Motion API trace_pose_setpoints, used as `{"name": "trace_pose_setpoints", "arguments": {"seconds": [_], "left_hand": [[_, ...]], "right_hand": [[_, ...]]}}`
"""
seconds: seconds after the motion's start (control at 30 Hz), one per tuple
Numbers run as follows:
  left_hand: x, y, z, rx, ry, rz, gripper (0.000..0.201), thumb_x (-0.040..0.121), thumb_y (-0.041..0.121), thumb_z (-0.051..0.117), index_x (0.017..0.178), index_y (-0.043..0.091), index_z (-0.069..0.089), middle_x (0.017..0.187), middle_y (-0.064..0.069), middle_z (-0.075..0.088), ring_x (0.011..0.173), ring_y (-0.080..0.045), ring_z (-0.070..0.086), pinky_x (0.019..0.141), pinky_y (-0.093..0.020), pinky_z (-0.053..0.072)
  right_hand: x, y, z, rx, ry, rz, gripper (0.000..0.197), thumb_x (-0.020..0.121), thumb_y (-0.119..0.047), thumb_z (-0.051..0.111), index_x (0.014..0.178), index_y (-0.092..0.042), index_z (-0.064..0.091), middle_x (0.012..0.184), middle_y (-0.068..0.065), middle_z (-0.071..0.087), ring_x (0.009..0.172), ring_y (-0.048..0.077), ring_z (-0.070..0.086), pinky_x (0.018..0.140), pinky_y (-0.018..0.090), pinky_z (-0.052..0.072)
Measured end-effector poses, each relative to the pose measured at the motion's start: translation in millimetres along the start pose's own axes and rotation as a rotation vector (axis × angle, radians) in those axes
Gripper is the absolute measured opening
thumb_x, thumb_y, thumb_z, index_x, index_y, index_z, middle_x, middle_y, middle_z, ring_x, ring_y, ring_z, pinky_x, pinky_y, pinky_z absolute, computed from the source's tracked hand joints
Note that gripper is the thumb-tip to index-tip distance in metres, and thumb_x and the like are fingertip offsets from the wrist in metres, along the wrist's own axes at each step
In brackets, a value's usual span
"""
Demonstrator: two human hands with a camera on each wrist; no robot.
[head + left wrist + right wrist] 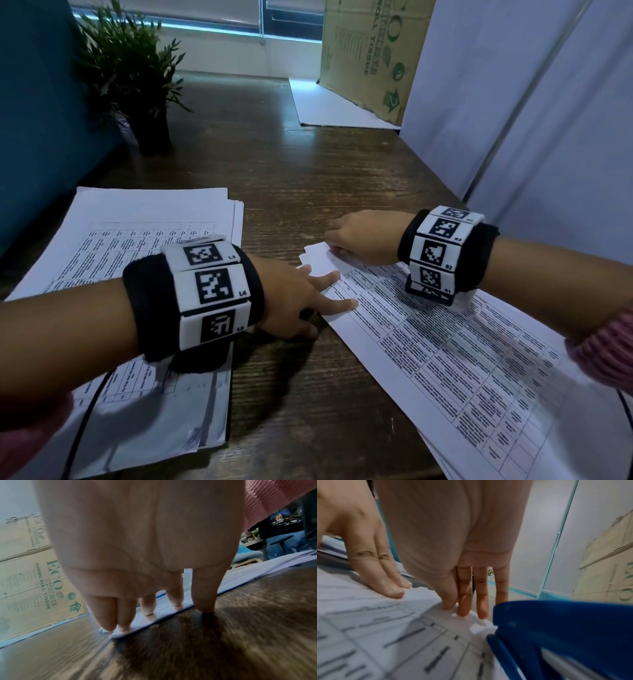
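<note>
A stack of printed sheets with tables [462, 359] lies slanted on the dark wooden table [308, 171], right of centre. My left hand [308, 294] presses straight fingers on the stack's left edge [163, 607]; its thumb [205, 605] rests on the wood. My right hand [356, 240] reaches the stack's far corner, where the sheets fan out slightly. In the right wrist view its thumb [448, 604] and straight fingers [464, 608] touch the top of that corner [385, 628], with the left hand [373, 568] beside them.
A second pile of printed sheets [137, 233] lies under my left forearm, with a black cable [82, 421] across it. A potted plant [137, 75] stands back left, a cardboard box [370, 51] and white sheet [335, 106] at the back. A white panel [531, 102] bounds the right.
</note>
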State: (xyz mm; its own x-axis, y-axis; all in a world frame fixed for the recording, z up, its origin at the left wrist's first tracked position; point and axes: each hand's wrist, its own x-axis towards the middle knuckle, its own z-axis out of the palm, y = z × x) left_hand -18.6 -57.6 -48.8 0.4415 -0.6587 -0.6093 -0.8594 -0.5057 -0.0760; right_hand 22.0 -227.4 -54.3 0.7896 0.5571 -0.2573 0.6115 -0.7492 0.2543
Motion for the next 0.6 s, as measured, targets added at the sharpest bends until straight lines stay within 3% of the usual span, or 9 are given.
{"name": "trace_pose_setpoints", "arguments": {"seconds": [0.13,0.2,0.3,0.43,0.6], "left_hand": [[0,0,0,-0.005,0.002,0.002,0.061,0.1,0.041,0.032,0.142,0.052,-0.01,0.155,0.007,-0.022,0.146,-0.024,-0.006,0.117,-0.044,0.015],[0,0,0,-0.001,0.003,0.002,0.061,0.1,0.041,0.032,0.142,0.052,-0.01,0.155,0.007,-0.022,0.146,-0.025,-0.005,0.117,-0.043,0.015],[1,0,1,0.002,0.002,0.001,0.061,0.099,0.042,0.032,0.142,0.052,-0.01,0.155,0.007,-0.022,0.146,-0.025,-0.004,0.117,-0.043,0.016],[1,1,0,0.006,0.003,-0.005,0.061,0.099,0.042,0.032,0.142,0.052,-0.009,0.155,0.007,-0.022,0.146,-0.025,-0.003,0.117,-0.042,0.017],[0,1,0,0.008,0.0,-0.003,0.061,0.1,0.042,0.032,0.143,0.051,-0.01,0.155,0.007,-0.022,0.146,-0.025,-0.003,0.116,-0.042,0.017]], "right_hand": [[1,4,-6,-0.009,-0.04,0.095,0.03,0.098,-0.023,0.037,0.116,-0.007,0.056,0.115,0.007,0.056,0.104,0.024,0.054,0.088,0.036,0.048],[-2,11,-9,-0.007,-0.043,0.138,0.027,0.096,-0.021,0.04,0.11,-0.009,0.06,0.112,0.005,0.056,0.104,0.023,0.053,0.085,0.037,0.049],[-11,24,-9,0.06,-0.07,0.199,0.016,0.094,-0.021,0.051,0.101,-0.016,0.064,0.103,-0.004,0.047,0.109,0.017,0.043,0.083,0.034,0.039],[-14,31,-3,0.096,-0.066,0.219,0.01,0.091,-0.024,0.056,0.093,-0.02,0.065,0.097,-0.008,0.042,0.108,0.018,0.042,0.09,0.041,0.043],[-12,30,1,0.107,-0.089,0.224,0.011,0.092,-0.024,0.057,0.096,-0.02,0.066,0.103,-0.006,0.044,0.112,0.018,0.04,0.096,0.053,0.04]]}}
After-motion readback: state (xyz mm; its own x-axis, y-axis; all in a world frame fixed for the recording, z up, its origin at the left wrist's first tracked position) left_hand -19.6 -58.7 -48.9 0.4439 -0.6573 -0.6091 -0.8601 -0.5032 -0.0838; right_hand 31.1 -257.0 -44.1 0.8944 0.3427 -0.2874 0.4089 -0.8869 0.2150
